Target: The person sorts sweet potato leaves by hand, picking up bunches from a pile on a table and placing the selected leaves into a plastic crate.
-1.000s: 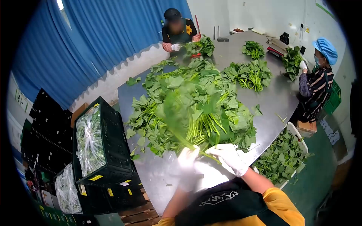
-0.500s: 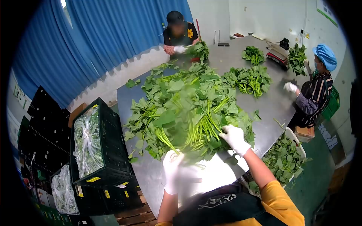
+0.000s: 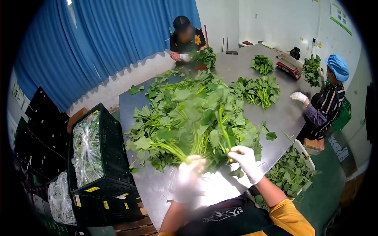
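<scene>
A wide heap of leafy green stems [image 3: 157, 114] covers the near and middle part of the metal table [image 3: 153, 192]. My left hand [image 3: 189, 177], white-gloved and blurred by motion, is closed on the ends of a bunch of stems [image 3: 169, 147] at the heap's near edge. To its right, my right hand [image 3: 246, 161], also gloved, pinches an upright leafy stem [image 3: 223, 128] near its lower end. The leaves above my left hand are smeared by motion.
Two people sit across the table, one [image 3: 185, 39] at the far side and one [image 3: 330, 94] at the right, both handling greens. Tied bunches [image 3: 262, 92], a scale [image 3: 289, 67], dark crates [image 3: 118, 157] at left, and a basket of greens [image 3: 293, 173] at lower right.
My left hand has moved slightly right, its bunch now thicker. My right hand has taken hold of a stem, now raised upright. The right-hand person's near hand has shifted slightly left.
</scene>
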{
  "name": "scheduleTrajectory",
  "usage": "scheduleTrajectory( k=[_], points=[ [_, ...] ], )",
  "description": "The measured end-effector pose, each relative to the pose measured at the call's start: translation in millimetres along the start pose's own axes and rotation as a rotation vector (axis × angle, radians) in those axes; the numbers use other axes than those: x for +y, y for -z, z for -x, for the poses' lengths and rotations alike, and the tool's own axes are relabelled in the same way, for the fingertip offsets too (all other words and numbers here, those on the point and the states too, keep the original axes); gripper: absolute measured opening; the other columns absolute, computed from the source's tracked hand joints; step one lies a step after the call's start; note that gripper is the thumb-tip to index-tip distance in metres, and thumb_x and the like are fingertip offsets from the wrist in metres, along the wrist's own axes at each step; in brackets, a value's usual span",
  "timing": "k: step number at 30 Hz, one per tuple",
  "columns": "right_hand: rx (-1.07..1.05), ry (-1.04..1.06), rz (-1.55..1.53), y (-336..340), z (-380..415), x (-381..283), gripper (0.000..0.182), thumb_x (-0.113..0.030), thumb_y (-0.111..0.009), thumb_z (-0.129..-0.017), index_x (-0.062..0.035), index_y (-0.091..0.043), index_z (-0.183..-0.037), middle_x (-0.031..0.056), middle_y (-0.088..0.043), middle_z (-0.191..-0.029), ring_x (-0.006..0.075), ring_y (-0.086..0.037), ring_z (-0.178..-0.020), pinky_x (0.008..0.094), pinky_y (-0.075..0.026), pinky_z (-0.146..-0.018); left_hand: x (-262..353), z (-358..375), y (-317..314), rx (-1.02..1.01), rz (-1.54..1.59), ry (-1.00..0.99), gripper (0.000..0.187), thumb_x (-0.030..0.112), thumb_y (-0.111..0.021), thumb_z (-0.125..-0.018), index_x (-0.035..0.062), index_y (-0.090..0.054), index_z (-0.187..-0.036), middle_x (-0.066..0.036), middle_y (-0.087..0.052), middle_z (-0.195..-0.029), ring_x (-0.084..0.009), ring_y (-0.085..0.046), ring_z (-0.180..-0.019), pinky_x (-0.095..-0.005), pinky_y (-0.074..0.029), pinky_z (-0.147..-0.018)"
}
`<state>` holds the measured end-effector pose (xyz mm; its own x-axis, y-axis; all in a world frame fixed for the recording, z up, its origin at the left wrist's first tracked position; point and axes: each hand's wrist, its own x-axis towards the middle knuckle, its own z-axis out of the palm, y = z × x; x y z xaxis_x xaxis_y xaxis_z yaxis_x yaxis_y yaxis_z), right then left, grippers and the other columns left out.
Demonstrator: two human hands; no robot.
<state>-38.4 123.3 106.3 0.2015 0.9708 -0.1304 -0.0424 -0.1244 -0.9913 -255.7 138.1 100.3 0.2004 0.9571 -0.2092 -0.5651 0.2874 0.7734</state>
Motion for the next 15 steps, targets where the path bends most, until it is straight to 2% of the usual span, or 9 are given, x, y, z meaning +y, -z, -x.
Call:
scheduleTrajectory(
  k=[2, 3, 4, 7, 8, 10, 12, 14, 15],
  points=[
    [0.062, 0.387, 0.297, -12.9, 4.7, 19.9, 0.016, -0.011, -0.071, -0.075, 0.0004, -0.069, -0.086, 0.0099, -0.066, -0.076, 0.0150, -0.062, -0.063, 0.0267, -0.048, -0.060, -8.8, -1.9, -12.9, -0.080, -0.299, -0.156, 0.029, 0.006, -0.056, -0.085, -0.0045, -0.054, -0.112, -0.012, -0.064, -0.095, -0.0112, -0.053, -0.075, -0.0225, -0.043, -0.067],
    [0.073, 0.524, 0.478, -15.6, 14.4, 13.0, 0.014, -0.012, -0.072, -0.074, -0.0022, -0.070, -0.083, 0.0125, -0.065, -0.076, 0.0187, -0.062, -0.061, 0.0289, -0.048, -0.059, -12.7, -5.1, -17.4, -0.073, -0.305, -0.155, 0.029, 0.006, -0.056, -0.085, -0.0045, -0.054, -0.112, -0.012, -0.064, -0.095, -0.0112, -0.053, -0.075, -0.0225, -0.043, -0.067],
    [0.084, 0.701, 0.557, -20.4, 16.3, 17.7, 0.014, -0.012, -0.072, -0.072, -0.0046, -0.070, -0.084, 0.0102, -0.064, -0.075, 0.0209, -0.060, -0.059, 0.0314, -0.047, -0.057, -16.7, -9.7, -20.5, -0.064, -0.293, -0.159, 0.028, 0.005, -0.057, -0.086, -0.0049, -0.054, -0.112, -0.012, -0.065, -0.095, -0.0100, -0.053, -0.072, -0.0211, -0.042, -0.064],
    [0.088, 0.995, 0.936, -26.5, 27.7, 21.8, 0.013, -0.010, -0.070, -0.071, -0.0096, -0.066, -0.084, 0.0049, -0.059, -0.066, 0.0212, -0.057, -0.055, 0.0322, -0.043, -0.051, -22.0, -9.6, -21.6, -0.026, -0.344, -0.178, 0.026, 0.003, -0.058, -0.086, -0.0053, -0.056, -0.111, -0.011, -0.065, -0.094, -0.0080, -0.052, -0.066, -0.0189, -0.041, -0.059],
    [0.056, 0.949, 0.944, -27.0, 31.9, 26.3, 0.018, -0.013, -0.072, -0.071, -0.0075, -0.067, -0.087, 0.0063, -0.061, -0.069, 0.0212, -0.056, -0.055, 0.0313, -0.043, -0.051, -22.6, -8.7, -21.6, -0.001, -0.400, -0.195, 0.025, 0.002, -0.058, -0.087, -0.0053, -0.056, -0.111, -0.011, -0.065, -0.093, -0.0073, -0.052, -0.063, -0.0182, -0.040, -0.057],
    [-0.060, 0.517, 0.514, -29.6, 36.6, 34.1, 0.022, -0.015, -0.072, -0.075, -0.0040, -0.067, -0.093, 0.0051, -0.063, -0.072, 0.0162, -0.056, -0.055, 0.0282, -0.044, -0.053, -21.3, -5.1, -21.6, 0.026, -0.325, -0.141, 0.024, 0.002, -0.058, -0.087, -0.0051, -0.057, -0.110, -0.010, -0.065, -0.090, -0.0073, -0.051, -0.061, -0.0188, -0.040, -0.055],
    [-0.313, -0.171, 0.029, -21.0, 30.2, 26.0, 0.025, -0.016, -0.070, -0.079, -0.0007, -0.067, -0.099, 0.0039, -0.063, -0.073, 0.0097, -0.055, -0.058, 0.0244, -0.043, -0.054, -21.6, -2.7, -17.1, 0.024, -0.179, 0.029, 0.024, 0.003, -0.058, -0.087, -0.0053, -0.057, -0.109, -0.010, -0.065, -0.089, -0.0073, -0.051, -0.060, -0.0195, -0.041, -0.055],
    [-0.464, -0.084, 0.043, -11.3, 25.4, 35.0, 0.014, -0.012, -0.066, -0.085, 0.0000, -0.070, -0.091, 0.0008, -0.062, -0.074, 0.0063, -0.052, -0.060, 0.0204, -0.042, -0.056, -27.5, -6.0, -12.6, -0.001, -0.243, -0.031, 0.025, 0.004, -0.058, -0.087, -0.0056, -0.057, -0.110, -0.011, -0.065, -0.091, -0.0075, -0.051, -0.060, -0.0200, -0.042, -0.054],
    [-0.416, -0.100, 0.005, -10.9, 27.6, 36.4, 0.013, -0.012, -0.066, -0.085, 0.0000, -0.070, -0.089, 0.0013, -0.062, -0.074, 0.0065, -0.051, -0.059, 0.0206, -0.041, -0.055, -24.2, -4.2, -16.1, -0.004, -0.221, -0.010, 0.025, 0.004, -0.058, -0.087, -0.0056, -0.057, -0.110, -0.011, -0.065, -0.091, -0.0075, -0.051, -0.061, -0.0201, -0.042, -0.055]
  ],
)
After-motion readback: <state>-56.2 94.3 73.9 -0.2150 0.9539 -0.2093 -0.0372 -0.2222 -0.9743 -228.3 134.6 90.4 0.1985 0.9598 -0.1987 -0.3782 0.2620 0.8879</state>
